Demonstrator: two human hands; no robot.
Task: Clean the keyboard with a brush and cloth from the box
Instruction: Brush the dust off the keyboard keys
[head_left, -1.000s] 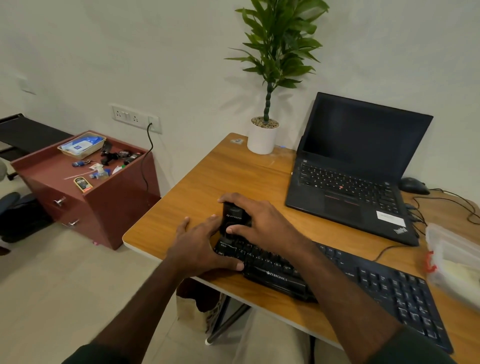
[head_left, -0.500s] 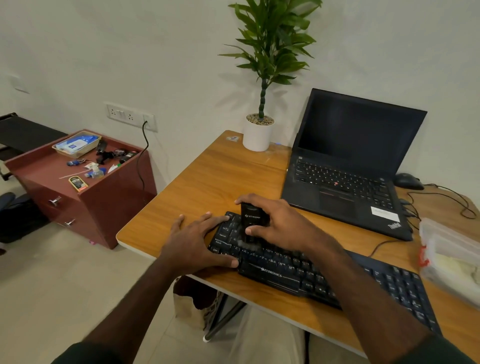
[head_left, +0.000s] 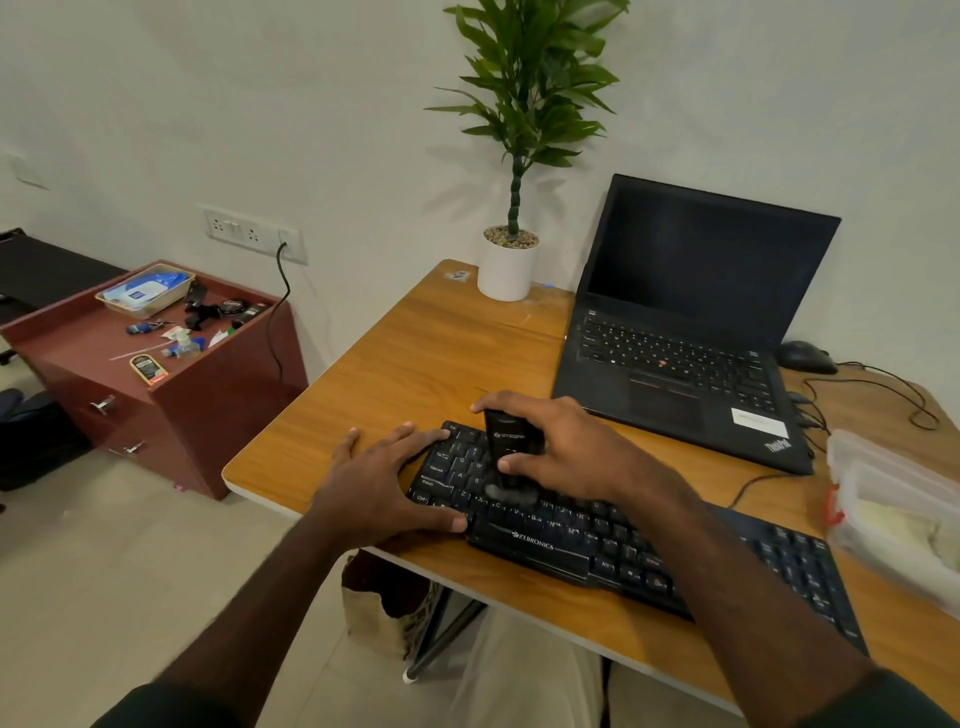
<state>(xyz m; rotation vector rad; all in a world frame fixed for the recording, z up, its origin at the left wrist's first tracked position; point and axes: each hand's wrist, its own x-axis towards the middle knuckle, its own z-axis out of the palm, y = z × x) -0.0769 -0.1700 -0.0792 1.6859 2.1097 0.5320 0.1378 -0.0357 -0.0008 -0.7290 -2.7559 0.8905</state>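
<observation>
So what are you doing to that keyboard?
A person is brushing the long black keyboard on the wooden desk. The right hand grips a small black brush with its bristles down on the keys at the left end. The left hand lies flat at the keyboard's left edge, steadying it. The clear plastic box sits at the right, a pale cloth inside it.

Laptop (head_left: 680, 332), potted plant (head_left: 514, 208), mouse (head_left: 804, 356)
</observation>
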